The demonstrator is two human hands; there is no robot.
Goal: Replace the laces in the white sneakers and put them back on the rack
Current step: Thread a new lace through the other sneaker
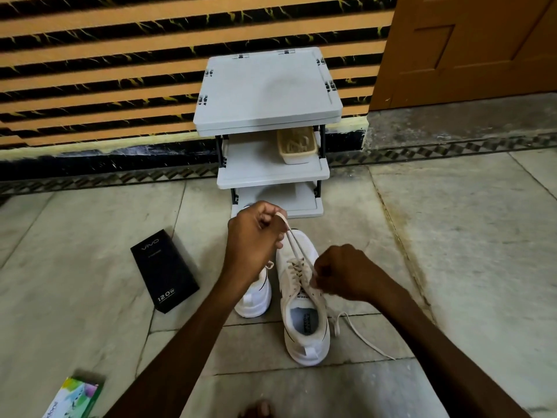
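On the middle shelf of the rack, at its right side, sits one small beige basket with slatted sides; pale tangled strands lie in it, too blurred to name. The rack has three flat grey plastic shelves on dark posts and stands against the striped far wall.

Two white sneakers stand side by side on the stone-tile floor, just near of the rack, toes pointing at it. The left sneaker is partly hidden behind the left forearm. The right sneaker is nearer, its opening in plain view, and a flat beige lace runs through its eyelets.

The left hand is clenched round a loop of that lace, drawn up taut above the toe. The right hand pinches the lace at the eyelets. One loose end trails over the floor to the right.

Left of the sneakers lies one black rectangular box with pale print. One green and white carton lies at the near left corner.
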